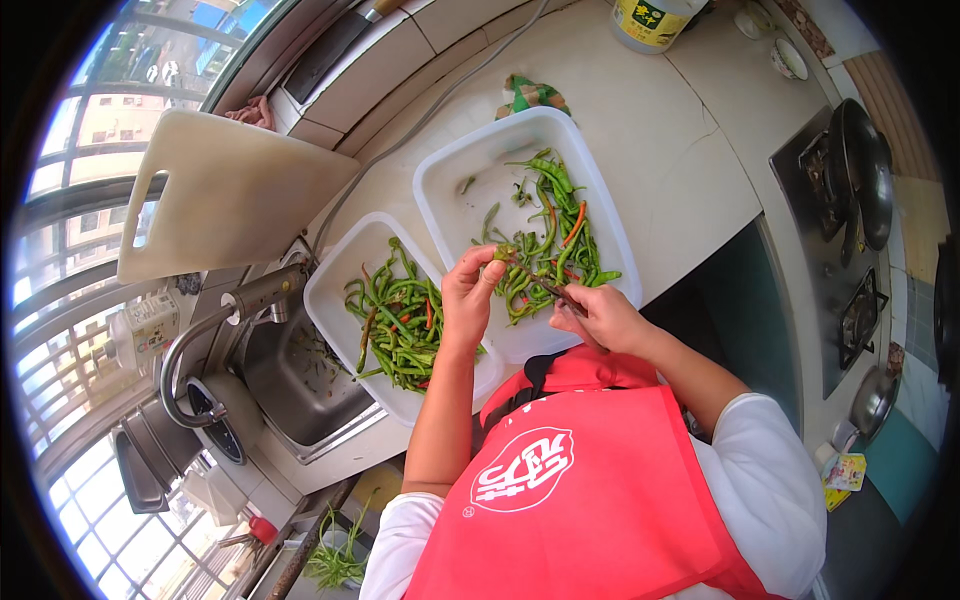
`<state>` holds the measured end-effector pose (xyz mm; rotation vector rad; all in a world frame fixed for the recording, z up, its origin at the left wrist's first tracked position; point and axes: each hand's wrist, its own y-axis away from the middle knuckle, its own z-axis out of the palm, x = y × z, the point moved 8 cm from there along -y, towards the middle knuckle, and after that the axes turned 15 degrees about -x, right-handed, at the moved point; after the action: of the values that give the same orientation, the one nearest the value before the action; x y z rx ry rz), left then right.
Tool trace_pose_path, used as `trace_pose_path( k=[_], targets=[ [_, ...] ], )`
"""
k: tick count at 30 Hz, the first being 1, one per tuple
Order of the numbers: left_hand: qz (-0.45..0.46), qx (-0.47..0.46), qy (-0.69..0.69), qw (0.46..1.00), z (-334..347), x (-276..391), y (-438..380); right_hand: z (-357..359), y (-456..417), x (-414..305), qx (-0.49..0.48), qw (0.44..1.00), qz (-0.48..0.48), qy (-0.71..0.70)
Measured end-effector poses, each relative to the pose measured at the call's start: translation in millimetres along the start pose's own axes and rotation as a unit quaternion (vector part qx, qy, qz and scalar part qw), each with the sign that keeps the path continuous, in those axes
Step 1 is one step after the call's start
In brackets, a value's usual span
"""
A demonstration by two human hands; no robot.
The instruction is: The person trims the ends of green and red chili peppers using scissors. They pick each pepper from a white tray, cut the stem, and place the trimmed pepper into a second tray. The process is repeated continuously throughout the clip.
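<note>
My left hand [471,291] pinches a small green chili pepper piece [505,253] between thumb and fingers. In my right hand [600,313] is a pair of scissors [571,300], its dark blades pointing at that piece. Both hands are above the near part of a white plastic tub [626,247], which holds green chili peppers [555,176] and a few red ones, mostly along its right side. A second white tub [322,279], to the left and partly over the sink's edge, holds a pile of green and some red chilies [401,322].
A steel sink [300,390] with a curved faucet [176,360] lies left, beside a leaning white cutting board [240,195]. A cleaver [330,56] rests on the tiled ledge. A patterned cloth [536,96] and plastic jug [649,22] are beyond; a gas stove [825,300] is right.
</note>
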<state>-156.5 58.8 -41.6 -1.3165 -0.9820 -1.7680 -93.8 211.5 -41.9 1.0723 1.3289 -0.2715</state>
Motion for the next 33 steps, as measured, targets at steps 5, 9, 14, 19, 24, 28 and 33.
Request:
trace_pose_path(
  k=[5,9,14,19,24,28,33],
  targets=[
    [-0.027,-0.017,0.072,0.997,-4,-19,0,19,-1,8,-0.131,0.962,0.045,-0.237],
    [-0.022,-0.045,0.192,0.98,1,-29,-2,28,-2,13,-0.147,0.938,0.05,-0.31],
    [-0.004,-0.032,0.277,0.96,9,-30,-3,21,-5,11,-0.081,0.969,-0.003,-0.233],
    [0.0,-0.045,0.356,0.933,11,-34,-3,0,4,-4,0.059,0.997,-0.017,0.051],
    [0.012,0.033,0.35,0.936,0,-26,-2,9,1,11,-0.046,0.968,0.017,-0.245],
    [0.037,0.046,0.345,0.937,-4,-16,-2,20,4,10,-0.123,0.949,0.011,-0.289],
    [0.04,0.108,0.423,0.899,-17,-22,0,30,16,11,-0.231,0.893,0.054,-0.382]
  ],
)
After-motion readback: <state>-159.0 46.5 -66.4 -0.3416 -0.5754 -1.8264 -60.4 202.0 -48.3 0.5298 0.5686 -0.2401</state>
